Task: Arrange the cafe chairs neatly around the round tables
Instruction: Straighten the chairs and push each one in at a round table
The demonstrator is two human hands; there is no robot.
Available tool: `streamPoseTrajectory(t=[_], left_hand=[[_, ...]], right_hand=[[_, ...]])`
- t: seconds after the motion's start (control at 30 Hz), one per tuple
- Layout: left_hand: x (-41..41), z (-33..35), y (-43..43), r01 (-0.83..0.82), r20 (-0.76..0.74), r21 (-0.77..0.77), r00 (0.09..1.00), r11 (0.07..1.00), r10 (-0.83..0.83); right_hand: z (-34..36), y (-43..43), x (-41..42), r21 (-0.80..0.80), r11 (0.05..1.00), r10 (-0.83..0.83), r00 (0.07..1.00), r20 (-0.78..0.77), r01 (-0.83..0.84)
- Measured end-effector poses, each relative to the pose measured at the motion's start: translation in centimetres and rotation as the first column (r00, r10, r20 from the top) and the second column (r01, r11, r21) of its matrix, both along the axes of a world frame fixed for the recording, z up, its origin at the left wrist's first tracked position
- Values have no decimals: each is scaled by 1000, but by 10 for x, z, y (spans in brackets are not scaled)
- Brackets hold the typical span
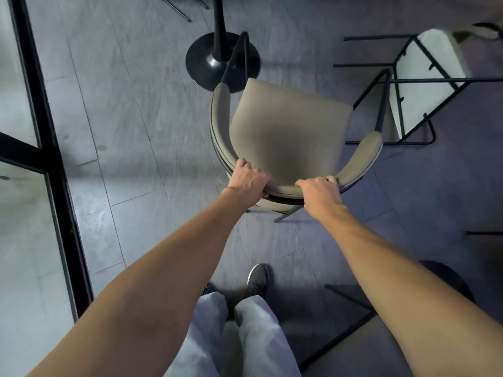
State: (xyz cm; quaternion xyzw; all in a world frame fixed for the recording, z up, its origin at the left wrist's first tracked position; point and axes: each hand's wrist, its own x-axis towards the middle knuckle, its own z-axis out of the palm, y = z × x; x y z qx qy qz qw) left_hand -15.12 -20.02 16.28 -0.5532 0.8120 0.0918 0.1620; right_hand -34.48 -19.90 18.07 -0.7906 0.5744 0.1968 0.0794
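A beige padded cafe chair (291, 126) with a curved backrest and thin black metal legs stands in front of me, its seat facing away. My left hand (249, 178) grips the left part of the curved backrest. My right hand (319, 193) grips the backrest just right of centre. Beyond the chair's front stands the black round base and post of a table (209, 61); its top is out of view. One front leg of the chair overlaps that base in the view.
A second chair (424, 85) with a pale seat and black frame lies tipped at the upper right. A black-framed glass partition (46, 159) runs down the left. Another chair's seat and legs (351, 341) sit at the lower right, beside my legs and shoe (257, 278).
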Motion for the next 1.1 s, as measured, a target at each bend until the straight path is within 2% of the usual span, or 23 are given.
streamPoseTrajectory(t=[0.17, 0.33, 0.53, 0.67, 0.8, 1.1], left_hand=[[-32, -3, -6, 30, 43, 1, 999, 1000, -30], [-14, 1, -18, 17, 4, 70, 1000, 997, -17], [5, 11, -31, 3, 153, 46, 988, 999, -10], [-2, 17, -28, 4, 236, 83, 971, 997, -24], [-12, 21, -29, -93, 286, 172, 957, 981, 40], [6, 14, -7, -241, 287, 152, 939, 959, 190]], right_hand=[[-8, 0, -26, -40, 998, -45, 999, -3, 45], [-8, 4, -15, -3, 998, -60, 998, 10, 60], [-13, 6, -16, 46, 996, -80, 978, 193, 72], [-19, 8, -21, 17, 999, -40, 969, 242, 37], [-20, 6, -18, 4, 1000, 0, 977, 214, -1], [-16, -10, -7, 6, 983, 177, 960, 216, -182]])
